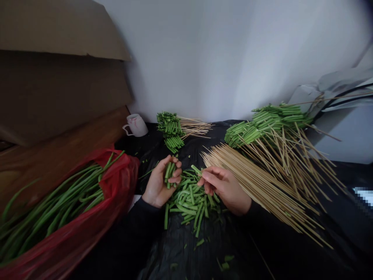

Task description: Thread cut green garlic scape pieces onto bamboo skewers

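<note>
Several short cut green stems (170, 173), which look like garlic scapes or long beans, lie bunched in my left hand (159, 184), its fingers curled round them. My right hand (224, 186) pinches one cut piece (196, 169) between thumb and forefinger, pointing up and left. Beneath and between both hands is a loose pile of cut pieces (189, 202) on black plastic sheeting (163, 249). Just right of my right hand lies a thick bundle of bare bamboo skewers (256, 179), their tips toward the wall.
Uncut long green stems (64, 202) fill a red plastic bag (122, 175) at left. Skewered green pieces are stacked at the back (170, 126) and back right (271, 122). A white mug (136, 125) stands near the wall, with a cardboard box (58, 89) at upper left.
</note>
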